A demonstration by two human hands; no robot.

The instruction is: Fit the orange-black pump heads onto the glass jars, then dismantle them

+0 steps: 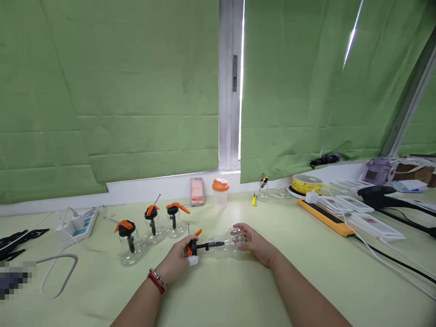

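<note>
A clear bottle (pixel 231 243) lies on its side between my hands, with a black dip tube (pixel 213 245) running into it. My left hand (pixel 175 261) is closed around the black-and-orange trigger head (pixel 192 247) at the bottle's left end. Under those fingers a small white piece (pixel 192 260) shows; I cannot tell what it is. My right hand (pixel 254 243) curls around the bottle's base, thumb and fingers on either side. To the left stand three like bottles with black-and-orange heads and thin metal spouts: a near one (pixel 132 250), a middle one (pixel 154 229) and a far one (pixel 175 223).
Along the back are a pink box (pixel 197 190), an orange-lidded cup (pixel 220 194) and a small glass jar of tools (pixel 263 193) beside a yellow item (pixel 254 200). An orange power strip (pixel 325 218) with cables lies right; a white one (pixel 80 225) lies left.
</note>
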